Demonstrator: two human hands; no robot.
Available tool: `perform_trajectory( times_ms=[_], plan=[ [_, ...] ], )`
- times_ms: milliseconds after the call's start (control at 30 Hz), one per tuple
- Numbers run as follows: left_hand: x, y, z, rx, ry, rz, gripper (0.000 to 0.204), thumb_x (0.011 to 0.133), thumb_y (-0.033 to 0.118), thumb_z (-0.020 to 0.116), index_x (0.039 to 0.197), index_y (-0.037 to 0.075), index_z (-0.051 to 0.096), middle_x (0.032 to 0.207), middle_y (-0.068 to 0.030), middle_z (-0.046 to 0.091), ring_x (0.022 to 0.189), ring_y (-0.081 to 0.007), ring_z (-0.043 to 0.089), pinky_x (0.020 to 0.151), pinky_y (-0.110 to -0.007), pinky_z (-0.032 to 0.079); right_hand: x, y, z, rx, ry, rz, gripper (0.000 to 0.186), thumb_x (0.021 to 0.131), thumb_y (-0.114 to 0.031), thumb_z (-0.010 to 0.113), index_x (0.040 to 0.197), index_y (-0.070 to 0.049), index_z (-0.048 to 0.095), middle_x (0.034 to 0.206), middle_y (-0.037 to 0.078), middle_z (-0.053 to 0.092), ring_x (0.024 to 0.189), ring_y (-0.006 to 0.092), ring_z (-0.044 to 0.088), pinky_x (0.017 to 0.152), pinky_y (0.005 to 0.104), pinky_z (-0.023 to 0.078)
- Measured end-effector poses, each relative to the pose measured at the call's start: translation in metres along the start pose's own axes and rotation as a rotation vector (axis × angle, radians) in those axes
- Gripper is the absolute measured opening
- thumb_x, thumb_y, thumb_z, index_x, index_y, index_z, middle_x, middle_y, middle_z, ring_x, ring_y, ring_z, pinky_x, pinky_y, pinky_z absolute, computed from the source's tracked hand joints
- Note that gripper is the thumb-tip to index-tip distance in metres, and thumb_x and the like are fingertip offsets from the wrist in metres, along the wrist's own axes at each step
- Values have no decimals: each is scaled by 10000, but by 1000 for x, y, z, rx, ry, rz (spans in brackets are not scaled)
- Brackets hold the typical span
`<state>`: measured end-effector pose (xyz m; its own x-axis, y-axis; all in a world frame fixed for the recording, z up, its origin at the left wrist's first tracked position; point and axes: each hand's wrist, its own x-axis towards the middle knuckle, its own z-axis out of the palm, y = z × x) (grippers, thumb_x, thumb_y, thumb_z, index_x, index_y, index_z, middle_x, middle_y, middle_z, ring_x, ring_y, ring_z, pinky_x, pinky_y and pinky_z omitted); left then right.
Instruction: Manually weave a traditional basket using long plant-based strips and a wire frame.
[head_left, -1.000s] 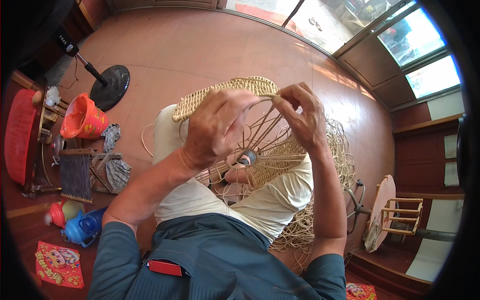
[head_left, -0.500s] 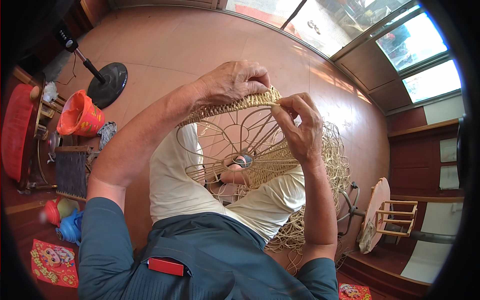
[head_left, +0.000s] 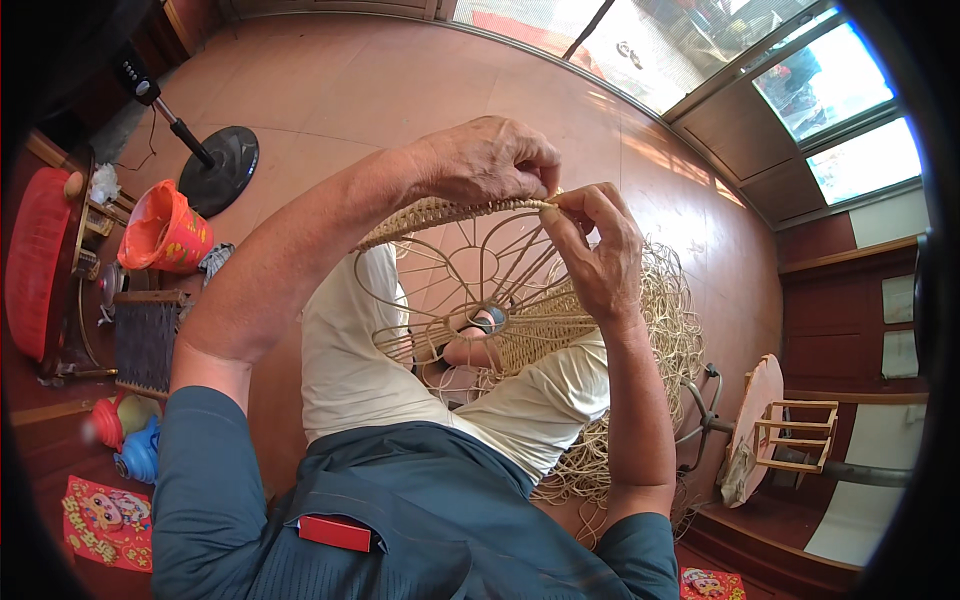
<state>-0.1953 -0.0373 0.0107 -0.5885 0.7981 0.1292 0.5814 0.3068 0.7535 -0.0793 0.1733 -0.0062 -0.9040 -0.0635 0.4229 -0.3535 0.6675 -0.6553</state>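
Note:
A round frame [head_left: 484, 262] of thin, bent rods, its spokes and loops meeting near the centre, stands between my knees. Tan woven cord [head_left: 425, 217] covers its far rim and part of its right side. My left hand [head_left: 500, 160] is closed at the top of that rim, fingertips pinched on the cord. Close beside it, my right hand [head_left: 598, 235] pinches the cord at the rim between thumb and forefinger. A big tangle of loose cord [head_left: 665, 310] hangs at the right, past my right forearm and down beside my thigh.
A fan with a round black base [head_left: 220, 170] stands at the far left. Near it are an orange-red bucket [head_left: 165, 230], a red tray [head_left: 38, 265] and a blue jug [head_left: 138, 455]. At the right stand a round-topped stool [head_left: 755, 420] and a small wooden rack [head_left: 800, 437].
My left hand has moved right along the rim, closer to my right hand, and now covers the top of the weave. My right hand stays nearly in place.

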Motion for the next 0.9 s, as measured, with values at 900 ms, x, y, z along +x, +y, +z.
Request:
perform_trajectory(
  times_ms=[900],
  plan=[
    [-8, 6, 4, -83, 180, 0, 243, 977, 91, 696, 1200, 35, 773, 984, -82, 782, 931, -173, 736, 863, -357, 580, 5, 1, -3, 16, -40, 79, 202, 957, -182, 811, 1053, -4, 812, 1002, 106, 710, 856, 175, 728, 802, 342, 593]
  ],
)
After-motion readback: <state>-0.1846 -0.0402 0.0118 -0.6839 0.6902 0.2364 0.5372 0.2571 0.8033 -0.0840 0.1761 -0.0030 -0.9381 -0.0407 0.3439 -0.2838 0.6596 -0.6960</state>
